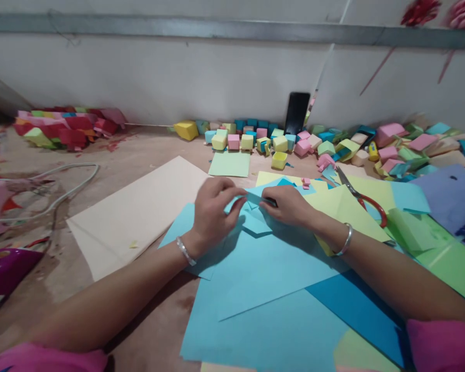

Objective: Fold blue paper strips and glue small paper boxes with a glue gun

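My left hand (213,212) and my right hand (289,205) meet over a small light blue folded paper piece (253,212). Both hands pinch it, fingers curled on its edges. The piece rests above a stack of large light blue sheets (263,279). Each wrist wears a silver bangle. Part of the folded piece is hidden under my fingers.
A cream sheet (139,217) lies to the left. Red-handled scissors (362,199) rest on yellow-green paper to the right. Several coloured paper cubes (256,139) line the wall beside a black phone (296,112). White cable (62,191) and a purple object (3,268) sit far left.
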The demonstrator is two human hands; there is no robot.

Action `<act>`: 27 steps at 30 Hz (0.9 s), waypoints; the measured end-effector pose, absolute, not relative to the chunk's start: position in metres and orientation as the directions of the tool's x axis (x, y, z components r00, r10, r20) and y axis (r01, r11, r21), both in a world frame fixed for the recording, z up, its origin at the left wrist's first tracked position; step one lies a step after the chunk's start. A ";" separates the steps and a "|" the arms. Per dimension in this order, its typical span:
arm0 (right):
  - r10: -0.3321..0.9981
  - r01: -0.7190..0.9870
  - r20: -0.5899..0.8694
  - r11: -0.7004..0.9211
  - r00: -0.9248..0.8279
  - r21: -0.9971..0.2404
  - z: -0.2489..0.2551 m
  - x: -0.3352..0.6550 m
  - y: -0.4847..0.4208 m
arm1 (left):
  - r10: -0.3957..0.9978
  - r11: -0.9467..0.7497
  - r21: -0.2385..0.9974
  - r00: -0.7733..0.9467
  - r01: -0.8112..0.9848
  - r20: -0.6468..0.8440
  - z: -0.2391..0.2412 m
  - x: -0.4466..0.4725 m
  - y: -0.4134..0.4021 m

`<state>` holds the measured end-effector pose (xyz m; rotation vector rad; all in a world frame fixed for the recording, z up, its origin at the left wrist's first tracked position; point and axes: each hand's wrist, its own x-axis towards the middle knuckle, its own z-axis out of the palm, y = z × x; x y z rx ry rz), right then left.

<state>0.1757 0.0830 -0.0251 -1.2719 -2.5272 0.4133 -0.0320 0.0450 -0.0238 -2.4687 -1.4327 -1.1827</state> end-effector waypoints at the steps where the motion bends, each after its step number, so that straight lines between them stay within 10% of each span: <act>1: 0.837 0.733 0.189 0.543 -0.514 -0.409 -0.024 0.177 0.084 | 0.704 -0.526 0.354 0.161 0.773 0.692 -0.021 -0.033 0.045; 5: 0.873 0.693 0.398 0.472 -0.281 -0.545 -0.020 0.178 0.085 | 0.799 -0.397 0.671 -0.124 0.626 0.588 -0.016 -0.033 0.048; 9: 0.847 0.662 0.464 0.506 -0.259 -0.553 -0.019 0.171 0.075 | 0.980 -0.162 0.973 0.141 0.165 0.139 -0.014 -0.023 0.043; 17: 0.830 0.588 0.415 0.557 -0.372 -0.586 -0.016 0.158 0.053 | 0.989 0.128 0.979 0.099 -0.157 -0.114 -0.013 -0.011 0.028; 27: 0.880 0.497 0.409 0.474 -0.240 -0.727 -0.014 0.155 0.054 | 0.982 0.077 0.994 0.165 0.072 -0.088 -0.011 -0.013 0.023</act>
